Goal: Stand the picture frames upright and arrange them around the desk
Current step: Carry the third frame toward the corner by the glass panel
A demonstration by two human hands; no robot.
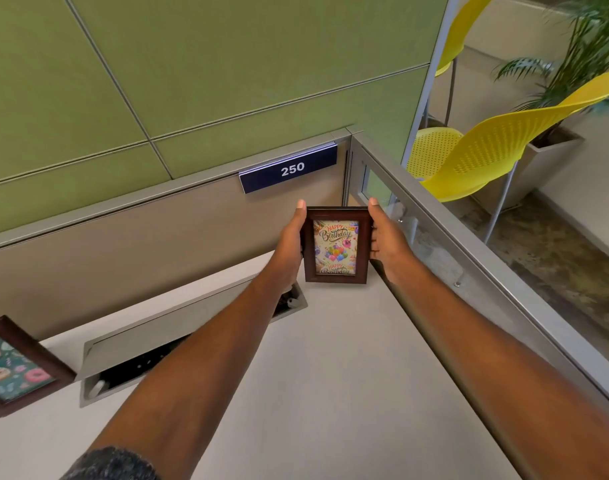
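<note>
A small dark wooden picture frame [337, 245] with a "Happy Birthday" balloon card stands upright in the far right corner of the pale desk [330, 375]. My left hand [291, 242] grips its left edge and my right hand [386, 239] grips its right edge, thumbs along the top corners. Its bottom edge rests on or just above the desktop; I cannot tell which. A second dark frame [15, 367] with a donut picture stands at the left edge of the view, tilted, partly cut off.
An open metal cable tray [150, 344] is set into the desk along the back panel. A blue "250" label [291, 169] hangs on the grey partition under green wall panels. A glass side divider [469, 271] bounds the desk on the right; yellow chairs [486, 157] and a potted plant stand beyond.
</note>
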